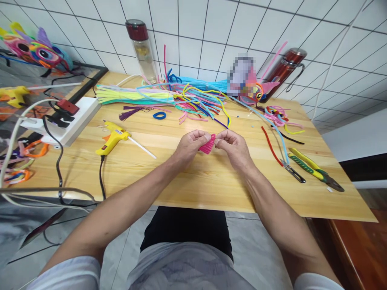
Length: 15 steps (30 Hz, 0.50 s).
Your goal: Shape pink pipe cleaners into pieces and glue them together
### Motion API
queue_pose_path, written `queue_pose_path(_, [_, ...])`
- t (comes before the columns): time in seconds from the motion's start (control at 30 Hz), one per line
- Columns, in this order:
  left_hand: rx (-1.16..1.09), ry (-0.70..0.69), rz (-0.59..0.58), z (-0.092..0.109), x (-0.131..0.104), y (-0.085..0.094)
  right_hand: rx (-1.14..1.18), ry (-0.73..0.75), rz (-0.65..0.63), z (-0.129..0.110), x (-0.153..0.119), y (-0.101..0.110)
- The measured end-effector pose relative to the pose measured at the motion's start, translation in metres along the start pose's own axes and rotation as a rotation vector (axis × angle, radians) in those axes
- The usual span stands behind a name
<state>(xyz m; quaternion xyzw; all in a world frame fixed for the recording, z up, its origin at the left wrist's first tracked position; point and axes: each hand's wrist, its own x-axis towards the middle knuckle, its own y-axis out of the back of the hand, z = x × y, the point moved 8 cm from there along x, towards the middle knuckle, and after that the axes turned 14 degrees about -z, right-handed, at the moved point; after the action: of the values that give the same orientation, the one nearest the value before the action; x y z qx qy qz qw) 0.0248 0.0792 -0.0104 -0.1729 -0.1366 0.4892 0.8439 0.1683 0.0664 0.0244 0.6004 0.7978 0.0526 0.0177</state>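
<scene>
The left hand (pixel 191 148) and right hand (pixel 235 150) pinch the pink piece (pixel 207 146), apparently already formed into rows but unattached; the glue gun (pixel 113 138) lies aside.

No legible text or labels anywhere.

Pale wooden table (pixel 187 181): pipe cleaners (pixel 136 96), yellow glue gun (pixel 113 139), green-yellow pliers (pixel 314 169), blue ring (pixel 159 116), purple tassel, perhaps (pixel 128 113).

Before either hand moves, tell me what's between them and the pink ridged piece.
Nothing visible. The left hand holds the pink ridged piece, and the right hand is at its edge. The yellow glue gun and pliers lie well off to either side.
</scene>
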Motion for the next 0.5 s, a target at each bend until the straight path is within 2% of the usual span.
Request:
queue_pose_path(0.23, [-0.062, 0.022, -0.115, 0.001, 0.001, -0.01, 0.086, -0.004, -0.099, -0.001, 0.003, -0.005])
queue_pose_path(0.5, [-0.075, 0.064, -0.192, 0.002, 0.001, -0.014, 0.058, 0.01, -0.156, -0.003, 0.002, -0.004])
